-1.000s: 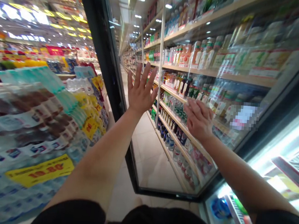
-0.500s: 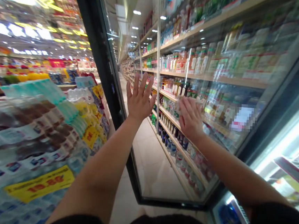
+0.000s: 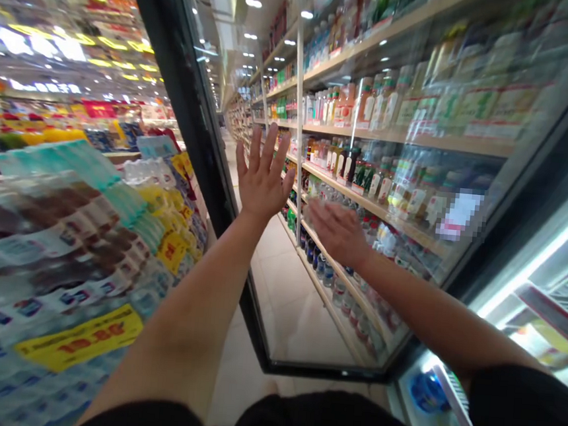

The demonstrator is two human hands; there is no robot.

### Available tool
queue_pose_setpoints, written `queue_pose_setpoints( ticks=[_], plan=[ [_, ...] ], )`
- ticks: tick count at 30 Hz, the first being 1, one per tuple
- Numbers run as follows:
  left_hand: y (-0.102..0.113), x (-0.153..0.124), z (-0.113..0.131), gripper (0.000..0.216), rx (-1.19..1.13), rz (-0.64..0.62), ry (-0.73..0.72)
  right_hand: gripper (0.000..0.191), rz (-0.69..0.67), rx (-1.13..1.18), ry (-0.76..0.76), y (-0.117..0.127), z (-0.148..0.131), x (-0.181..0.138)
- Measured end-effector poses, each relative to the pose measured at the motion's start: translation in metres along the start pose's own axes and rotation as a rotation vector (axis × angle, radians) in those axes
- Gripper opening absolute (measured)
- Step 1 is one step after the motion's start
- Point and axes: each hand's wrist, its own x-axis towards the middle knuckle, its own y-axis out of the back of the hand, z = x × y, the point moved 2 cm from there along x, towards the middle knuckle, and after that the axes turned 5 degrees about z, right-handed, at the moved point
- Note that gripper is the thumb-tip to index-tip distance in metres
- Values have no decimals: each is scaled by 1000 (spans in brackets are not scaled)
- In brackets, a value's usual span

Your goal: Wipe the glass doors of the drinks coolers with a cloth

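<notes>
A glass cooler door [image 3: 307, 294] with a black frame swings out in front of me, and bottle shelves show through it. My left hand [image 3: 263, 178] is raised with fingers spread, palm flat against the glass near the door's left frame. My right hand [image 3: 338, 230] also lies open on the glass, lower and to the right, fingers stretched toward the left. Neither hand holds anything.
Stacked packs of bottled water [image 3: 60, 266] with yellow price tags [image 3: 79, 337] fill the left side. The lit cooler interior [image 3: 528, 314] with wire shelves is at the right. A tiled aisle floor [image 3: 277, 285] runs ahead past long shelves of drinks [image 3: 377, 175].
My right hand has slid down and leftward on the glass. My left hand has stayed almost where it was, and the view has shifted slightly.
</notes>
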Motion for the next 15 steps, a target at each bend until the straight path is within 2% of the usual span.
queue_pose_setpoints(
  ticks=[2, 3, 5, 8, 10, 11, 15],
  plan=[
    [1, 0, 0, 63, 7, 1, -6, 59, -70, 56, 170, -5, -8, -3],
    [1, 0, 1, 63, 8, 0, -8, 59, -79, 65, 197, -5, -7, 1],
    [2, 0, 2, 63, -7, -9, -1, 59, -36, 47, 115, -2, 3, 17],
    [4, -1, 3, 63, -39, -16, 9, 59, 79, -3, -107, 4, 17, 45],
    [4, 0, 3, 62, -45, -12, 6, 57, 126, -28, -138, 3, 11, 49],
    [4, 0, 3, 62, -42, -7, 3, 54, 124, -33, -92, -1, 4, 45],
    [3, 0, 1, 60, -20, 16, -3, 43, 6, 15, 266, -14, -22, 25]
  ],
)
